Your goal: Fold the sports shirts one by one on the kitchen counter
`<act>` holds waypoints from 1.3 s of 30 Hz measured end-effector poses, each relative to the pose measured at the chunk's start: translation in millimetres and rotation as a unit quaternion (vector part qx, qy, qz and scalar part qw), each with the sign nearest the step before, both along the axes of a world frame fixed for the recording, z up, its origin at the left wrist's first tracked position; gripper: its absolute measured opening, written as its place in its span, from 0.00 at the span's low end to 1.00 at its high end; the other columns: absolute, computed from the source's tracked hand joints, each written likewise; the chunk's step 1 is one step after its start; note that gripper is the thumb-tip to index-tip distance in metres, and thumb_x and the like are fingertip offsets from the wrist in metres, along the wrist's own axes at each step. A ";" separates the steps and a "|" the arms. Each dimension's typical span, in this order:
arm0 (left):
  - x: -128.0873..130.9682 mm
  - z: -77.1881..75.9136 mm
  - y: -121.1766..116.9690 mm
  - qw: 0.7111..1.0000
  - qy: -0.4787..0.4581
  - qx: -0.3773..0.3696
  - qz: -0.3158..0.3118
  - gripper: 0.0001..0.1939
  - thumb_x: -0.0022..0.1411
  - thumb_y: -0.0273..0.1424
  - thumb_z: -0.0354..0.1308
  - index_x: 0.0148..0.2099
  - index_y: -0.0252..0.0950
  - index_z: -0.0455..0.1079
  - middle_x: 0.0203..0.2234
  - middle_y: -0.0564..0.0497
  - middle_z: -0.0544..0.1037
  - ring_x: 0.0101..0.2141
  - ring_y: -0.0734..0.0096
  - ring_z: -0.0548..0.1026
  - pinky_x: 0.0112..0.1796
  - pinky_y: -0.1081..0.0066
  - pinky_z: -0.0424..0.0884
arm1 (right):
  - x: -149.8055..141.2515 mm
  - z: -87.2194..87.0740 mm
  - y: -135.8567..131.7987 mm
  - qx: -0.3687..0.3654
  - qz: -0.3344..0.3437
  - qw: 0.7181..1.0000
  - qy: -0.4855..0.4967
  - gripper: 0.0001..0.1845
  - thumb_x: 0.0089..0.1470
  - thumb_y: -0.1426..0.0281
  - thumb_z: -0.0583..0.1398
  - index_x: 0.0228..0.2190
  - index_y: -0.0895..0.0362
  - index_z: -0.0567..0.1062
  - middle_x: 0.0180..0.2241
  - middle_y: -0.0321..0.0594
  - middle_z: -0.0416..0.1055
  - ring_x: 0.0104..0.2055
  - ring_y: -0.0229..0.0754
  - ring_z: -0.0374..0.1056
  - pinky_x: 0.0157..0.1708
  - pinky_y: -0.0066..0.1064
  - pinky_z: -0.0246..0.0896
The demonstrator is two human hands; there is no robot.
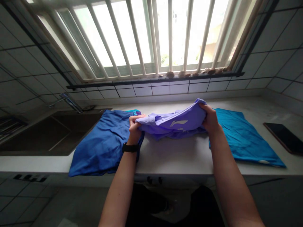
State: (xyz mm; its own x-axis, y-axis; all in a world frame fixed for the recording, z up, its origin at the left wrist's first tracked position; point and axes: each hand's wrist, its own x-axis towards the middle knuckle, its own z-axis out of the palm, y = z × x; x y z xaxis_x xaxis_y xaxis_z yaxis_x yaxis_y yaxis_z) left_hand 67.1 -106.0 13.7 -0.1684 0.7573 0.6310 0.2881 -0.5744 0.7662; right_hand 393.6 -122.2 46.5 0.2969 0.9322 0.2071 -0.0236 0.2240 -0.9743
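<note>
While both hands grip it, the lavender shirt (170, 124) sits bunched in a loose fold near the middle of the tabletop (180, 157), its pale logo (178, 123) facing up; the left hand (135, 127) is clamped on the shirt's left end, its fingers (136, 118) curled into the cloth, and the right hand (209, 118) is clamped on the right end, the two hands well apart with the shirt held between them; a black wristband (130, 147) circles the left wrist; just left of the shirt, partly under that wrist, lies a rumpled blue garment (101, 145), with a bit of teal cloth (133, 111) showing at its far edge; to the right, just beside the right hand, a flat teal garment (246, 138) lies smoothed out; farther right a dark smartphone (282, 137) lies flat on the tabletop; left of the blue garment is a dark sink (44, 132) with a metal faucet (68, 102) behind it; on the far side, white wall tiles (151, 90) rise to a barred window (151, 37), with small brown lumps (182, 74) lined along its sill.
</note>
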 end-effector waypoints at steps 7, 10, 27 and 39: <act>-1.0 6.0 20.8 0.984 0.002 -0.063 0.166 0.17 0.58 0.44 0.64 0.26 0.39 0.67 0.24 0.53 0.70 0.36 0.63 0.75 0.43 0.65 0.75 | -1.5 -7.8 18.8 0.039 -0.082 0.994 -0.061 0.21 0.47 0.53 0.64 0.37 0.55 0.77 0.27 0.38 0.73 0.30 0.45 0.70 0.29 0.35 0.68; 2.3 4.9 23.3 0.970 0.087 -0.068 0.217 0.13 0.56 0.41 0.66 0.29 0.39 0.71 0.31 0.49 0.75 0.38 0.62 0.77 0.47 0.65 0.73 | -1.7 -20.5 37.1 0.046 -0.144 0.986 -0.075 0.24 0.52 0.58 0.62 0.48 0.54 0.74 0.33 0.40 0.76 0.34 0.46 0.75 0.32 0.37 0.72; 4.8 -27.8 44.6 0.979 0.161 -0.064 0.105 0.44 0.50 0.28 0.70 0.69 0.39 0.63 0.65 0.36 0.70 0.66 0.48 0.68 0.64 0.55 0.67 | -7.8 -36.2 35.7 0.081 -0.109 0.931 -0.339 0.35 0.50 0.72 0.59 0.61 0.55 0.68 0.64 0.51 0.68 0.66 0.52 0.66 0.66 0.47 0.61; 11.3 -19.2 30.3 0.923 0.274 -0.255 0.090 0.16 0.64 0.47 0.59 0.34 0.40 0.72 0.30 0.44 0.82 0.38 0.54 0.81 0.43 0.63 0.74 | -8.8 -37.5 26.8 -0.178 -0.118 0.857 -0.469 0.24 0.60 0.52 0.60 0.45 0.59 0.80 0.45 0.58 0.80 0.53 0.62 0.75 0.52 0.44 0.66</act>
State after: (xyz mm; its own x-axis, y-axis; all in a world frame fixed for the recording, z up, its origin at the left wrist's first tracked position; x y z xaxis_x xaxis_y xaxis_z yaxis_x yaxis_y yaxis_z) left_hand 78.4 -75.7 -5.5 -0.0816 0.9702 0.2280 0.7674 -0.0848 0.6355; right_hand 384.9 -95.4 9.0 0.3449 0.9227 0.1725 0.8119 -0.2011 -0.5481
